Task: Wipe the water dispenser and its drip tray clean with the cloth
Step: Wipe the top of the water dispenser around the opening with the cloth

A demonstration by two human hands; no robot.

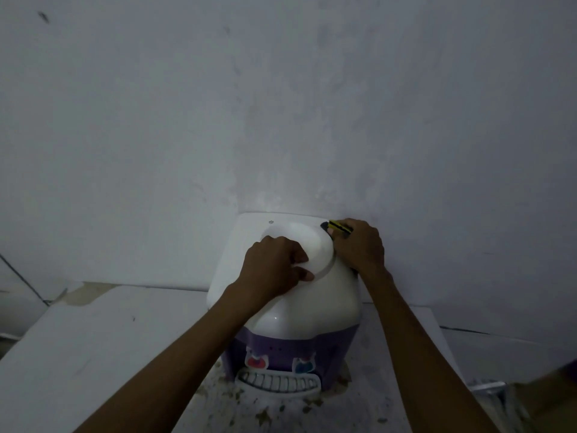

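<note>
A white and purple water dispenser [290,307] stands on a counter against the wall, with a white slatted drip tray [278,382] at its foot under a red tap and a blue tap. My left hand [274,270] grips the rim of the round white funnel [306,242] on the dispenser's top. My right hand [359,245] presses a dark cloth with yellow stripes [337,228] onto the top's back right corner, beside the funnel. Most of the cloth is hidden under that hand.
The white counter [93,339] runs left of the dispenser, with worn brown patches near the tray [237,398]. A pale wall [281,104] rises directly behind. A metal object [487,389] sits at the lower right edge.
</note>
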